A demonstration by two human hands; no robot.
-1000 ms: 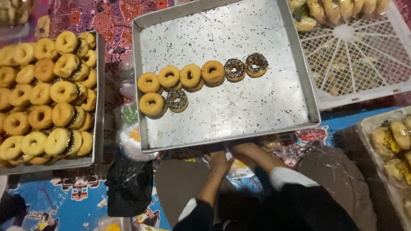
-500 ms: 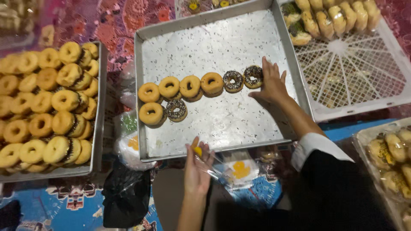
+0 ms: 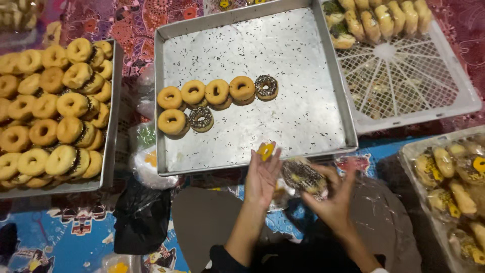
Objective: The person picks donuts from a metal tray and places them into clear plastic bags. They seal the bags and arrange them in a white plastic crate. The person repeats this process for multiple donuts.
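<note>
My left hand [image 3: 261, 178] is raised at the near edge of the metal tray [image 3: 333, 81] and pinches a small yellow sticker [image 3: 265, 150] between its fingertips. My right hand [image 3: 331, 199] holds a chocolate-sprinkled donut in a clear plastic bag [image 3: 303, 176] just right of the left hand, below the tray's rim. In the tray lie several ring donuts [image 3: 217, 92] in a row with two more under them; some are plain, others carry dark sprinkles [image 3: 266, 86].
A second tray [image 3: 110, 151] packed with plain donuts [image 3: 45, 108] stands at the left. A white plastic crate [image 3: 404, 86] with filled buns is at the upper right. Bagged pastries [image 3: 454, 172] lie at the right. A black bag [image 3: 141, 217] sits at the lower left.
My right hand has come back from the tray's donut row with a sprinkled donut, now in a clear bag. My left hand has lifted the yellow sticker slightly beside it.
</note>
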